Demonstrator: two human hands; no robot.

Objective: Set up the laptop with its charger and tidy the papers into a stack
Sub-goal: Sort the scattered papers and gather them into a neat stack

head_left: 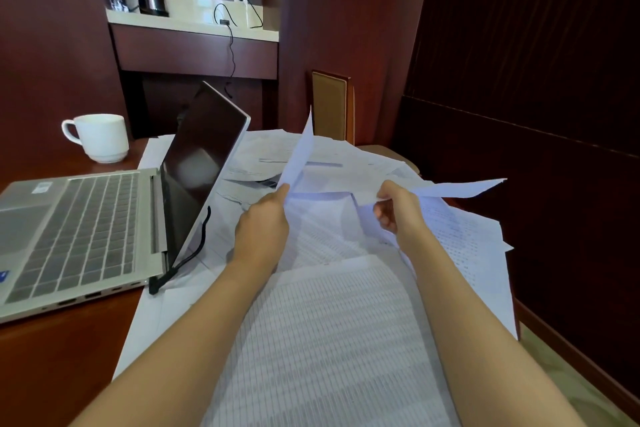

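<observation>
At nine o'clock on the worktop [69, 357] the laptop [86, 218] stands open, charger cable [194, 253] seemingly plugged in (that half looks done). Papers [329, 322] sprawl unstacked toward three o'clock; left hand [263, 222] pinches an upright sheet [299, 156], right hand [398, 211] a flat sheet [460, 189].

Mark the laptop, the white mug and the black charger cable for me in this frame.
laptop [86, 225]: head view, on the keyboard.
white mug [100, 139]: head view, on its side wall.
black charger cable [153, 286]: head view, on the plug end by the laptop's corner.
</observation>
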